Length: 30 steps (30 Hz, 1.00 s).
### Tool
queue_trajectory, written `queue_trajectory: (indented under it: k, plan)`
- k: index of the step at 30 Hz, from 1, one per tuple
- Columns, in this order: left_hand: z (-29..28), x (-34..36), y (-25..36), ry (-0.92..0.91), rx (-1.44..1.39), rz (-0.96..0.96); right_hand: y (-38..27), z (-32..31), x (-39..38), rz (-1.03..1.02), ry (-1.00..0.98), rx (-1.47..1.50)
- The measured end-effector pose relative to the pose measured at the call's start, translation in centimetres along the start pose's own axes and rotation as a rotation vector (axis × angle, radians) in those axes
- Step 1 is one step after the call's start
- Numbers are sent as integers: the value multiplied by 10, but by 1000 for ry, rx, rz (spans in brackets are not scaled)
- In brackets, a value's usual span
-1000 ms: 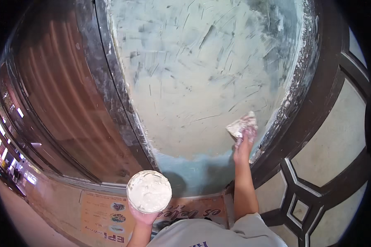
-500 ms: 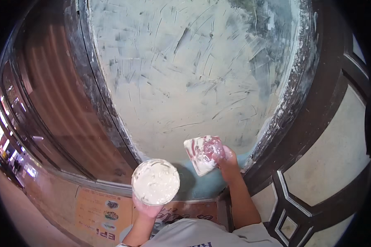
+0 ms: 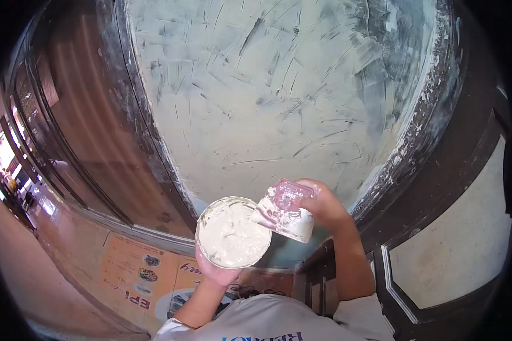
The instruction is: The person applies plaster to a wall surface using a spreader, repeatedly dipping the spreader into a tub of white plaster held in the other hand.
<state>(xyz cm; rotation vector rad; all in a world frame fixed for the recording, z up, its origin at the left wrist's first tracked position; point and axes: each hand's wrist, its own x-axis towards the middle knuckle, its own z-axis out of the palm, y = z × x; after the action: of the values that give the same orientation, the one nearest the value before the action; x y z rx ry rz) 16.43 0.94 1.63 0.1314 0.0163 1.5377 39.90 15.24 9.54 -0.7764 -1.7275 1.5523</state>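
Below, left hand (image 3: 217,271) cupped under round tub (image 3: 233,232) of white putty, grip closed around its base. Just beside, right hand (image 3: 323,206) with grip clamped on a flat scraper (image 3: 284,211), its smeared blade touching the tub's right rim. Beyond, pale plastered wall panel (image 3: 279,96) with dark scratch marks, inside dark frame (image 3: 438,170).
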Motion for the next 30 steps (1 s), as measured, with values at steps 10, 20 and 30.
queue_trajectory:
  k: [10, 20, 30]
  plan:
    - [4, 6, 3, -5, 0, 37, -14, 15, -11, -38, 76, -64]
    - [11, 20, 32, -51, 63, 4, 8, 33, -38, -462, 363, -733]
    - [14, 18, 47, 17, 26, -92, 50, 18, -45, -200, 746, 20]
